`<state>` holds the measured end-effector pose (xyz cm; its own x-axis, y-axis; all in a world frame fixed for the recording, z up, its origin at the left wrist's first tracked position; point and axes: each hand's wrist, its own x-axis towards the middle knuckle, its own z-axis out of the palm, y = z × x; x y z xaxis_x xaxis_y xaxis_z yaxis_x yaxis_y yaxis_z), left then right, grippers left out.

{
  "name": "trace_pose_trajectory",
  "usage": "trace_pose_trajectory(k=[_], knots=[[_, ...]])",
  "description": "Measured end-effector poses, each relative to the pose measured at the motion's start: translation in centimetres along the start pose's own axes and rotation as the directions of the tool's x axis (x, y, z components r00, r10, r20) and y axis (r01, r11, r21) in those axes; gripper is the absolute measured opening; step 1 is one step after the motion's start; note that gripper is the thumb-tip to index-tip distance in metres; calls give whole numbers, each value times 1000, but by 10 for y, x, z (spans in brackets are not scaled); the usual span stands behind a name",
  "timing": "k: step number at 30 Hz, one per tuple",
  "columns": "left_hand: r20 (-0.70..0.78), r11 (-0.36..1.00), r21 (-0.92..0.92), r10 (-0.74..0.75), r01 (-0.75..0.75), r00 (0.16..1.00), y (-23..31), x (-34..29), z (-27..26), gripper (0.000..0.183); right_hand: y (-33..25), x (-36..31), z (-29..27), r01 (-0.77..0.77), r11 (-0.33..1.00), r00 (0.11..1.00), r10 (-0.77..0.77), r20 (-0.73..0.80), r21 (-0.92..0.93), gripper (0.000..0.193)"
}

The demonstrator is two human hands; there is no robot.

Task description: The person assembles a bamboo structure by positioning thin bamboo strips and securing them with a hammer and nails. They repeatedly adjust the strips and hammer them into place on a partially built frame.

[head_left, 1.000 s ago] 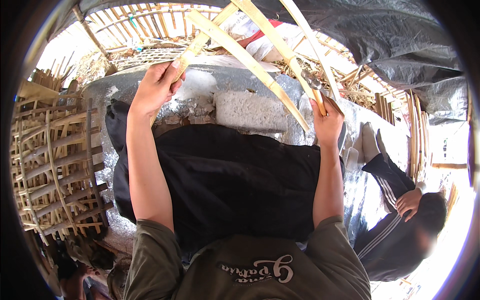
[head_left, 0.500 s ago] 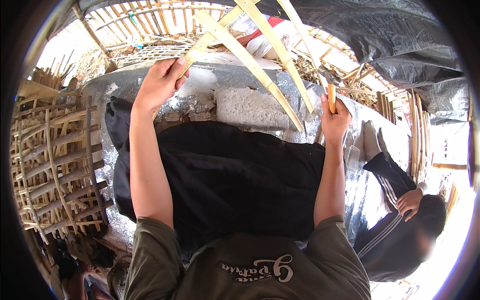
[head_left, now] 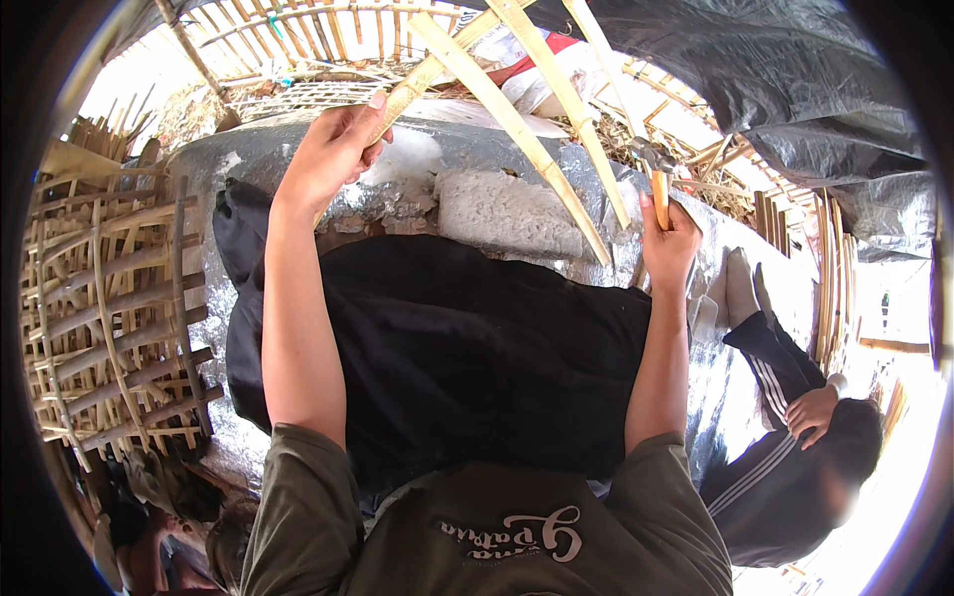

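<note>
My left hand (head_left: 333,154) is wrapped round a pale bamboo strip (head_left: 407,91) that slants up to the right. Two more split bamboo strips (head_left: 512,124) cross it near the top and hang down toward the right, and another runs behind the hammer. In my right hand (head_left: 672,238) is a hammer (head_left: 661,194), upright, with an orange-brown wooden handle and a dark metal head. The hammer head is close to the strips; whether it touches one I cannot tell. Black cloth (head_left: 477,348) covers my lap.
A rough concrete block (head_left: 512,214) lies beyond my lap on a grey surface. At the left stands a woven bamboo lattice (head_left: 109,318). On the right sits another person (head_left: 785,447) in dark striped clothes. Dark plastic sheeting (head_left: 795,89) hangs at the upper right.
My left hand and the bamboo strips appear slightly farther right, along with a small shift of the whole view. Both grips stay the same.
</note>
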<state>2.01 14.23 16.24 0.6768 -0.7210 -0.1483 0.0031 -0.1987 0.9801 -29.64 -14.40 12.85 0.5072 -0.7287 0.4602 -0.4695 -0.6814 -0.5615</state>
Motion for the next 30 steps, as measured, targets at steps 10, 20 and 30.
trace_pose_trajectory(k=[10, 20, 30], knots=[[18, 999, -37, -1, 2, 1000, 3, -3, 2, 70, 3, -1, 2, 14, 1000, 1000, -13, 12, -11, 30], [5, 999, -42, -30, 30, 1000, 3, -2, 3, 67, -5, 0, 0, 129, 991, 992, -128, 18, -46, 35], [-76, 903, 419, 136, -92, 988, -5, 6, 7, 39, -2, -1, 0, 136, 988, 989, -132, 62, -68, 30]])
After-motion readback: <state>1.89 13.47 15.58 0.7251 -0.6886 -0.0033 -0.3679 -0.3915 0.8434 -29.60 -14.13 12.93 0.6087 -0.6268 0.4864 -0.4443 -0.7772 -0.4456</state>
